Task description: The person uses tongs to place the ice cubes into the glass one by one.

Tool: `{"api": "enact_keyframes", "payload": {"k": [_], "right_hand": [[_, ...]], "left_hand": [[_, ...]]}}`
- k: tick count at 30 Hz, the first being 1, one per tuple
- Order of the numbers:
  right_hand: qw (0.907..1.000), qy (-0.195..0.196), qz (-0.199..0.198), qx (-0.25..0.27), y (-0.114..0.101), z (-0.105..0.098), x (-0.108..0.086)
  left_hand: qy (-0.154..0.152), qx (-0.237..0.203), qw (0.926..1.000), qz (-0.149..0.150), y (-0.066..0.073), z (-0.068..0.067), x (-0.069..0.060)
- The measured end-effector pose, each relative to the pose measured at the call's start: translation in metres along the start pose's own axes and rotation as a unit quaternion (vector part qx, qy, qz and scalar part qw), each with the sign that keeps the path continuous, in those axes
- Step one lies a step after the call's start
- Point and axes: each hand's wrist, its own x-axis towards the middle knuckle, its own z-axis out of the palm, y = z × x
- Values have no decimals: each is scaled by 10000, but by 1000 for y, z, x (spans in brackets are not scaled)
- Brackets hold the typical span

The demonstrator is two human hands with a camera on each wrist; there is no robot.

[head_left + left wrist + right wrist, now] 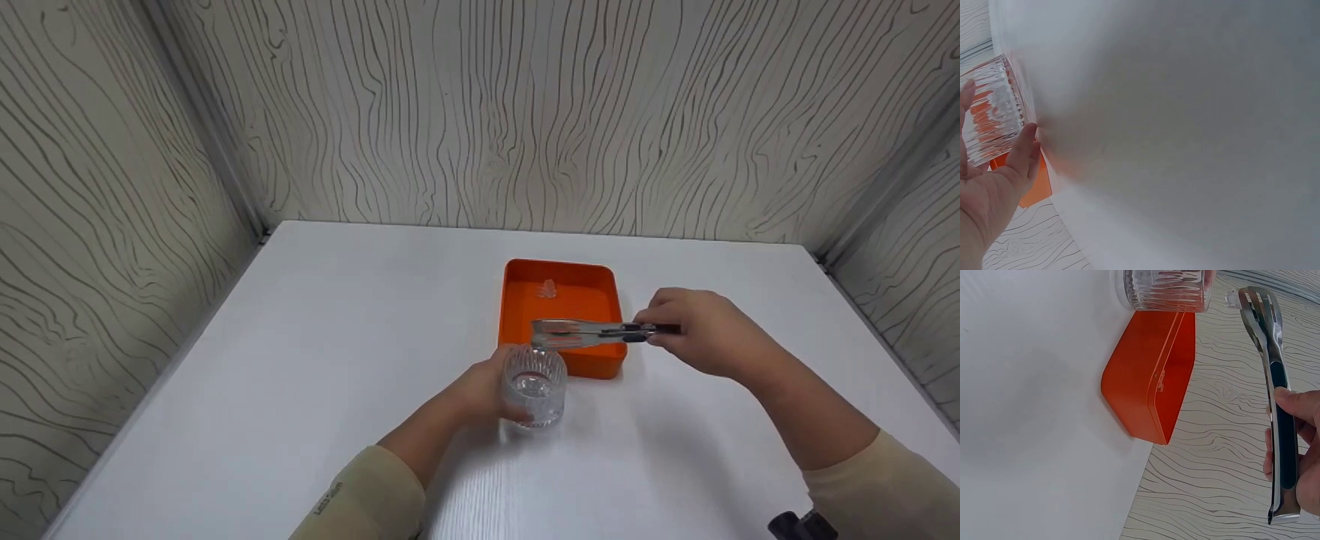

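A ribbed clear glass (536, 394) stands on the white table, gripped around its left side by my left hand (476, 390). Clear contents show inside it. My right hand (701, 330) holds metal tongs (574, 334) with dark grips, their head above the glass's far rim. In the right wrist view, the tongs' tips pinch a small clear piece (1232, 299), looking like an ice cube. Behind the glass is an orange tray (589, 300), with a few clear pieces (548, 289) near its far side. The left wrist view shows fingers and thumb about the glass (994, 115).
The white table (360, 315) runs back to a wood-grain patterned wall (480, 112). Similar panels (97, 225) stand at left and right. The orange tray's near wall sits just behind the glass, under the tongs.
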Motion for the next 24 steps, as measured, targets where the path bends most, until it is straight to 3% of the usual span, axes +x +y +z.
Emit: {"api": "enact_keyframes", "payload": {"k": [7, 16, 24], "right_hand": [[9996, -28, -279, -22, 0, 6, -3], [9997, 99, -199, -135, -2, 13, -4], [9961, 535, -206, -677, -3, 16, -6]], "left_hand": [[-5, 104, 9998, 148, -2, 1, 1], [6, 0, 10000, 99, -1, 1, 0], [12, -30, 10000, 71, -1, 1, 0]]}}
